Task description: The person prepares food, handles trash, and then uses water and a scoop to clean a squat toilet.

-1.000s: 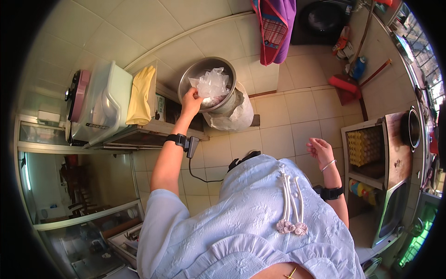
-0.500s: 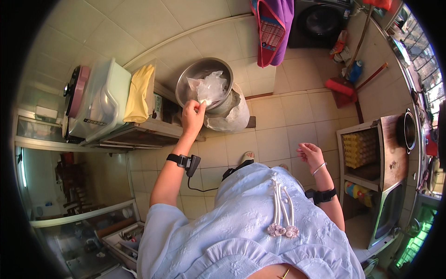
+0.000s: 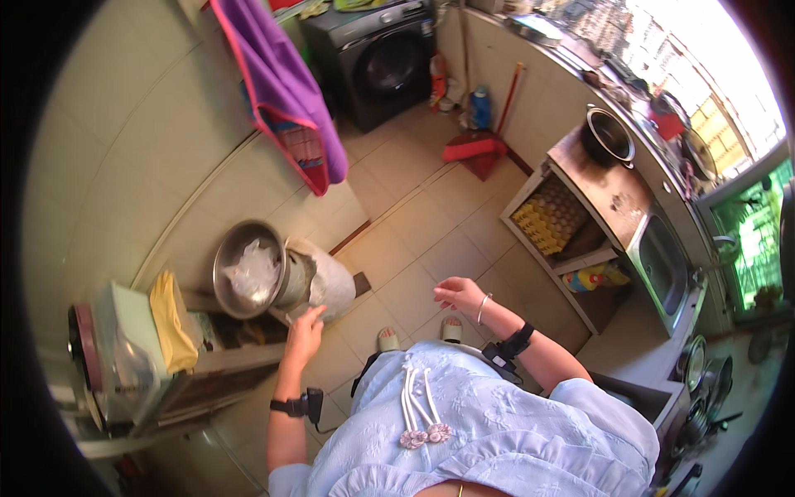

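The right hand [image 3: 460,298] hangs over the tiled floor [image 3: 414,277], its grip loosely spread. The left hand [image 3: 304,335] is near the steel bowl [image 3: 221,286], its grip slack and apart from the plastic bag [image 3: 252,269], which lies crumpled inside the bowl. A pale sack [image 3: 333,286] stands beside the bowl, directly beyond the left fingertips; whether they touch it is hard to tell from above. To the left sits a plastic bin [image 3: 131,331]. At right, a cabinet [image 3: 586,178] holds egg trays [image 3: 546,219], with a pot [image 3: 607,137] on top. Farther off are a hanging purple cloth [image 3: 310,137], a red dustpan [image 3: 476,153], a blue bottle [image 3: 480,108] and a dark washer [image 3: 387,73].
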The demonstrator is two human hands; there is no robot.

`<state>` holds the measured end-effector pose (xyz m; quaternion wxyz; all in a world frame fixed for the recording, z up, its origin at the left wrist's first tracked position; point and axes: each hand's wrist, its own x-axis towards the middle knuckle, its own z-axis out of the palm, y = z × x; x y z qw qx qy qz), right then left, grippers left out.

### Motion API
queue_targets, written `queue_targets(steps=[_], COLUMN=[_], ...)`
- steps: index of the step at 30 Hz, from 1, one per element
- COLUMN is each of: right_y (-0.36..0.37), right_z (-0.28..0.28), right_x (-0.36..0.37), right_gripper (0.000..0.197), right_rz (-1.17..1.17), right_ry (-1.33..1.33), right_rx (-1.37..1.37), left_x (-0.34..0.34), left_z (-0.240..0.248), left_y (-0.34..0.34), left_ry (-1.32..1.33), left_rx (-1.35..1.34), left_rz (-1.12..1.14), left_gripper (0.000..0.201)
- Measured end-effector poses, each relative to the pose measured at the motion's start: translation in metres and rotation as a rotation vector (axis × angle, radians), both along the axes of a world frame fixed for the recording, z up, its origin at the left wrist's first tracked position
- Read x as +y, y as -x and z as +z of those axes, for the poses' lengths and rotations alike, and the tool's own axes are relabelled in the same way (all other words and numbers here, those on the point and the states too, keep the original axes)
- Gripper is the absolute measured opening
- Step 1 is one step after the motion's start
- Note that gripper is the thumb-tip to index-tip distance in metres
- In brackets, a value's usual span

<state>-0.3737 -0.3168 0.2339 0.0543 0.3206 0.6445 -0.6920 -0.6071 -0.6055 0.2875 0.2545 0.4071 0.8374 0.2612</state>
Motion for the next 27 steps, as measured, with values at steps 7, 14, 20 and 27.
queue_targets(steps=[7, 14, 20, 27], right_y=[-0.043, -0.059, -0.06, -0.051], right_z=[0.039, 0.02, 0.004, 0.007], right_x=[-0.02, -0.021, -0.011, 0.006], right_gripper=[0.048, 0.061, 0.041, 0.037], right_rz=[0.485, 0.472, 0.201, 0.011], right_ry=[-0.044, -0.02, -0.138, -0.102], right_rx=[0.056, -0.274, -0.194, -0.143], left_x=[0.015, 0.015, 0.006, -0.017], left_z=[0.014, -0.023, -0.048, 0.0], left_y=[-0.073, -0.07, -0.041, 0.015], left_ry=[0.068, 0.239, 0.099, 0.074], left_rx=[-0.531, -0.694, -0.37, -0.043], left_rz=[-0.191, -0.071, -0.014, 0.264], left_gripper=[0.051, 0.055, 0.048, 0.056])
